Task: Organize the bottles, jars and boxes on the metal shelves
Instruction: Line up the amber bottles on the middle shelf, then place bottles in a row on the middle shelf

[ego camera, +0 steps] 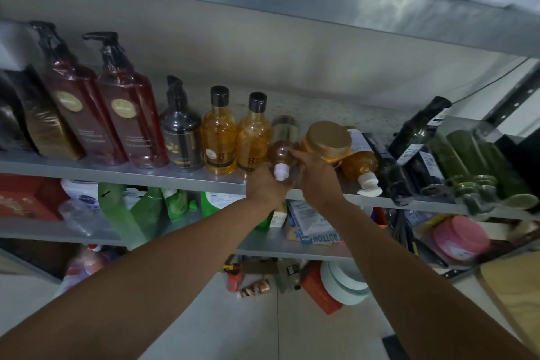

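On the metal shelf (87, 169), left to right: two glossy red pump bottles (87, 119), two clear amber bottles (219, 143) marked "8". Your left grip (264, 187) curls round the white cap (281, 174) end of a round amber bottle (280, 153) at the shelf's front edge; your right grip (317, 175) clasps its shoulder. A gold-lidded jar (328, 137) stands beside.

One wide-angle head camera looks forward and slightly down, close to the shelf (117, 174), whose front edge runs from 9 to 3 o'clock. Floor (248, 330) shows at 6 o'clock.
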